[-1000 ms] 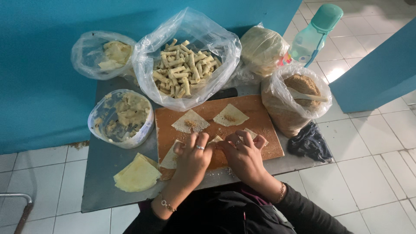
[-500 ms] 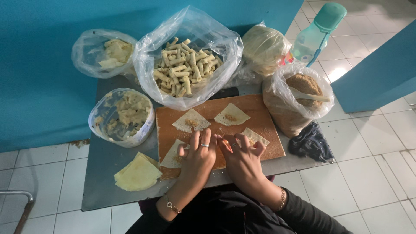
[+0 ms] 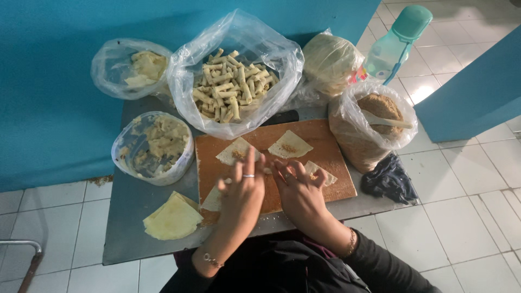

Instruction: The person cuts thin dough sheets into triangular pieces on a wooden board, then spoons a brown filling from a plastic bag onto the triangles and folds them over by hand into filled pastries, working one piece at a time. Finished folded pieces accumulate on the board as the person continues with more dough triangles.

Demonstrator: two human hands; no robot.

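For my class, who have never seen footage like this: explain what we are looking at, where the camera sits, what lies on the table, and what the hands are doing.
This is one picture from a camera worn on a person's head, looking down at their own two bare hands; there is no machine. The left hand, with a ring, and the right hand meet over a brown wooden cutting board on a grey table. They seem to work a small piece of dough between the fingers; what exactly is pinched is hidden. On the board lie pale triangular dough wrappers with brown filling. Behind it stands a large clear plastic bag of finished pale rolls; to the right is a bag of brown filling with a spoon. A stack of plain yellowish wrappers lies near the left hand.
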